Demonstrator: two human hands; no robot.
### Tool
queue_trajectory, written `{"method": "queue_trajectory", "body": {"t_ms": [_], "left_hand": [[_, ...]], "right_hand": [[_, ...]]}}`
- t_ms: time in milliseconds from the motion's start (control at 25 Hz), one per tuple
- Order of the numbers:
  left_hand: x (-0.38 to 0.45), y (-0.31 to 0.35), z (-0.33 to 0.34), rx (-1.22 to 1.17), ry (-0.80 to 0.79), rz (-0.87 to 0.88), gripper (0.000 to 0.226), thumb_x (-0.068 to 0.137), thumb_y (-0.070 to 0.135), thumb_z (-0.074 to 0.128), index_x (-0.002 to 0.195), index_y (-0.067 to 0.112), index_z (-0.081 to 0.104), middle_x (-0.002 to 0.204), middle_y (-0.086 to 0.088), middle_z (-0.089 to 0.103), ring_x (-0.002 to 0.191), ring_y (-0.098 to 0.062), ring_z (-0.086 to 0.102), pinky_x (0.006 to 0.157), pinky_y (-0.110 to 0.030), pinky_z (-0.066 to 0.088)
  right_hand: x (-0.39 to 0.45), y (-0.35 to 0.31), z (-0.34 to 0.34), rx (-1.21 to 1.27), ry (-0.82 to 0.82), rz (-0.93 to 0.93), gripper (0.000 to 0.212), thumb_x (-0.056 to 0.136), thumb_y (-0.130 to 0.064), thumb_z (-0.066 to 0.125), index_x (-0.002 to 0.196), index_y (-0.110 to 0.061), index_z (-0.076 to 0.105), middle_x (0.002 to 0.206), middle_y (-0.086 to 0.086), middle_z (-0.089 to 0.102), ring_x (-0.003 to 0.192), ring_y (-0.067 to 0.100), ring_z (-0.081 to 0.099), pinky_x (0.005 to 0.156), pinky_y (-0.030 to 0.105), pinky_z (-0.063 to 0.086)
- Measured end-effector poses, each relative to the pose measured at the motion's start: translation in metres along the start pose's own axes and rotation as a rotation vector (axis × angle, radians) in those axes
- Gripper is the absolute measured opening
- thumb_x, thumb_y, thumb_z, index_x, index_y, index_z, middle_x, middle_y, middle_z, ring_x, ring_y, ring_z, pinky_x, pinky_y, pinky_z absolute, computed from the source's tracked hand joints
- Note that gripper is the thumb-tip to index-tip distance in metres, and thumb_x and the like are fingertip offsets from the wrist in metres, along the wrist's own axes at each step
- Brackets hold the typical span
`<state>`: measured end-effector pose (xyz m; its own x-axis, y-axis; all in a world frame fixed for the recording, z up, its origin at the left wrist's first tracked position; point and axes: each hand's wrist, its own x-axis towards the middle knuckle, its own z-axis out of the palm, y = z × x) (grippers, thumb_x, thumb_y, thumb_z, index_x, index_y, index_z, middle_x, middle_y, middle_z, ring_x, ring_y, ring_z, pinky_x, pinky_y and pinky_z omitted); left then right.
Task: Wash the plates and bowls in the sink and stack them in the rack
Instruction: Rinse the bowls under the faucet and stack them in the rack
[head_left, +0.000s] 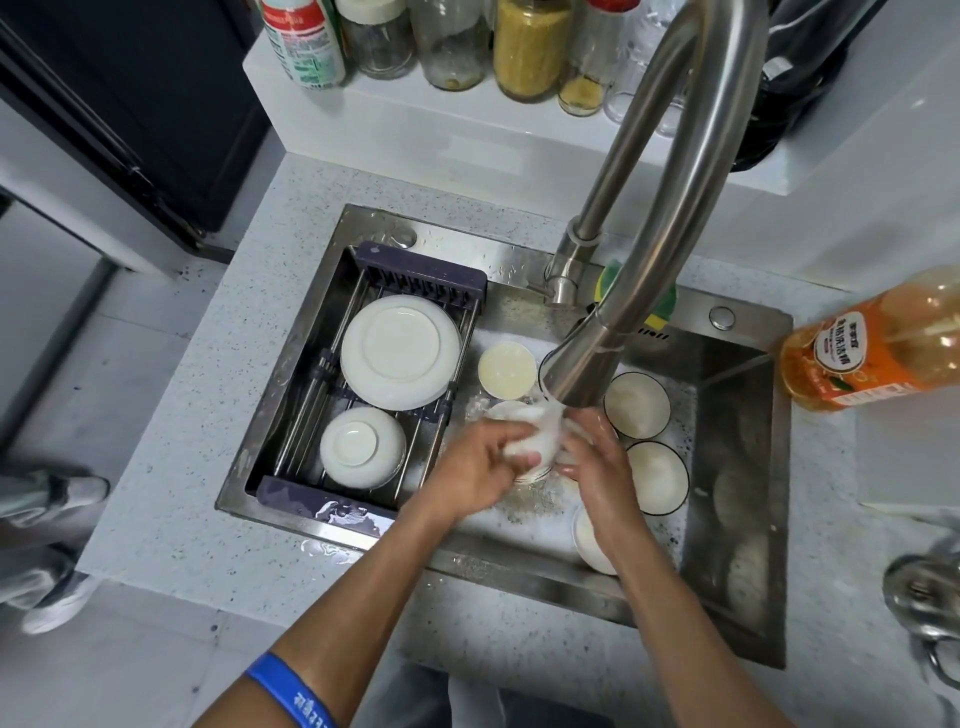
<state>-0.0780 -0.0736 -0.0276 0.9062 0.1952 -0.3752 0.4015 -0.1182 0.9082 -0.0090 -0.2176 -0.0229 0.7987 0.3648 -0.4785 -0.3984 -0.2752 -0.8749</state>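
Note:
Under the running faucet (582, 364), my left hand (480, 467) and my right hand (597, 462) both grip a white bowl (540, 447) tilted on its side over the sink (737, 467). Water pours over it. Several white bowls with dark rims lie in the sink, two of them (636, 405) (657, 478) to the right of my hands and one (506, 370) behind them. Another (589, 545) is partly hidden under my right wrist. The rack (374, 260) sits across the sink's left half, holding an upturned plate (400, 351) and an upturned bowl (361, 447).
An orange detergent bottle (872, 343) stands on the counter at the right. A green and yellow sponge (660, 301) lies behind the faucet. Jars and bottles (530, 47) line the white shelf at the back. A metal object (924, 597) sits at the right edge.

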Motion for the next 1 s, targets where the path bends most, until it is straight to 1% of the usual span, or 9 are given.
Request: {"method": "queue_trajectory", "body": {"t_ms": [120, 200, 280, 360, 480, 560, 680, 840, 1000], "left_hand": [[0.001, -0.015, -0.008, 0.696, -0.027, 0.403, 0.029, 0.087, 0.017, 0.068, 0.113, 0.027, 0.075, 0.105, 0.004, 0.076, 0.1, -0.014, 0.066, 0.105, -0.025, 0.031], [-0.001, -0.023, -0.008, 0.742, 0.088, 0.526, 0.02, 0.082, 0.026, 0.075, 0.101, 0.027, 0.078, 0.098, 0.006, 0.075, 0.098, -0.018, 0.062, 0.1, -0.035, 0.037], [-0.007, -0.02, -0.002, 0.459, 0.28, 0.408, 0.031, 0.075, 0.026, 0.084, 0.104, 0.023, 0.076, 0.115, 0.005, 0.067, 0.108, -0.012, 0.053, 0.098, -0.023, 0.04], [-0.016, -0.008, 0.005, -0.178, 0.282, -0.003, 0.059, 0.074, 0.004, 0.083, 0.125, 0.025, 0.064, 0.126, 0.005, 0.06, 0.111, -0.004, 0.054, 0.091, -0.011, 0.044], [-0.019, -0.006, 0.008, -0.772, 0.281, -0.273, 0.065, 0.087, -0.002, 0.066, 0.14, 0.03, 0.046, 0.123, 0.001, 0.067, 0.108, -0.01, 0.065, 0.09, -0.027, 0.054], [-0.014, -0.009, 0.004, -0.829, 0.322, -0.343, 0.047, 0.093, 0.013, 0.062, 0.137, 0.027, 0.051, 0.123, -0.001, 0.07, 0.111, -0.014, 0.066, 0.092, -0.031, 0.054], [-0.008, -0.004, 0.01, -0.794, 0.289, -0.421, 0.023, 0.098, 0.02, 0.056, 0.12, 0.017, 0.065, 0.108, -0.002, 0.072, 0.095, -0.012, 0.068, 0.077, -0.023, 0.055], [-0.002, -0.001, 0.009, -0.794, 0.326, -0.418, 0.018, 0.099, 0.014, 0.052, 0.1, 0.015, 0.07, 0.095, -0.003, 0.072, 0.089, -0.015, 0.065, 0.077, -0.025, 0.053], [-0.001, 0.0, 0.011, -0.841, 0.354, -0.39, 0.018, 0.098, 0.005, 0.054, 0.108, 0.007, 0.069, 0.096, -0.009, 0.073, 0.086, -0.016, 0.067, 0.07, -0.021, 0.056]], "right_hand": [[0.005, 0.012, -0.02, -0.798, -0.23, -0.483, 0.025, 0.089, -0.023, 0.064, 0.113, -0.021, 0.065, 0.11, -0.013, 0.063, 0.092, 0.013, 0.057, 0.074, 0.027, 0.048], [0.002, 0.022, -0.028, -1.045, -0.223, -0.509, 0.014, 0.09, -0.033, 0.067, 0.099, -0.021, 0.068, 0.093, -0.009, 0.064, 0.084, 0.02, 0.057, 0.068, 0.034, 0.047], [-0.006, 0.03, -0.022, -1.11, -0.104, -0.541, 0.01, 0.09, -0.03, 0.068, 0.089, -0.02, 0.067, 0.083, -0.007, 0.063, 0.074, 0.023, 0.054, 0.06, 0.033, 0.044], [-0.012, 0.029, -0.01, -1.123, 0.006, -0.592, 0.009, 0.087, -0.025, 0.072, 0.084, -0.018, 0.067, 0.079, -0.005, 0.062, 0.07, 0.023, 0.051, 0.059, 0.029, 0.039], [-0.016, 0.023, -0.002, -1.17, 0.116, -0.563, 0.012, 0.083, -0.022, 0.077, 0.078, -0.016, 0.068, 0.075, -0.004, 0.063, 0.069, 0.022, 0.05, 0.06, 0.029, 0.04], [-0.022, 0.022, 0.002, -1.201, 0.152, -0.551, 0.013, 0.081, -0.021, 0.078, 0.077, -0.015, 0.068, 0.073, -0.003, 0.064, 0.068, 0.022, 0.05, 0.06, 0.031, 0.044], [-0.027, 0.023, 0.007, -1.174, 0.171, -0.552, 0.012, 0.081, -0.018, 0.078, 0.077, -0.015, 0.068, 0.074, -0.003, 0.063, 0.069, 0.021, 0.048, 0.061, 0.031, 0.042], [-0.031, 0.022, 0.012, -1.204, 0.209, -0.501, 0.013, 0.077, -0.015, 0.082, 0.076, -0.014, 0.068, 0.074, -0.002, 0.064, 0.07, 0.024, 0.051, 0.062, 0.035, 0.048], [-0.036, 0.016, 0.019, -1.22, 0.232, -0.549, 0.019, 0.068, -0.011, 0.086, 0.074, -0.015, 0.068, 0.073, -0.002, 0.064, 0.069, 0.023, 0.053, 0.062, 0.033, 0.05]]}}
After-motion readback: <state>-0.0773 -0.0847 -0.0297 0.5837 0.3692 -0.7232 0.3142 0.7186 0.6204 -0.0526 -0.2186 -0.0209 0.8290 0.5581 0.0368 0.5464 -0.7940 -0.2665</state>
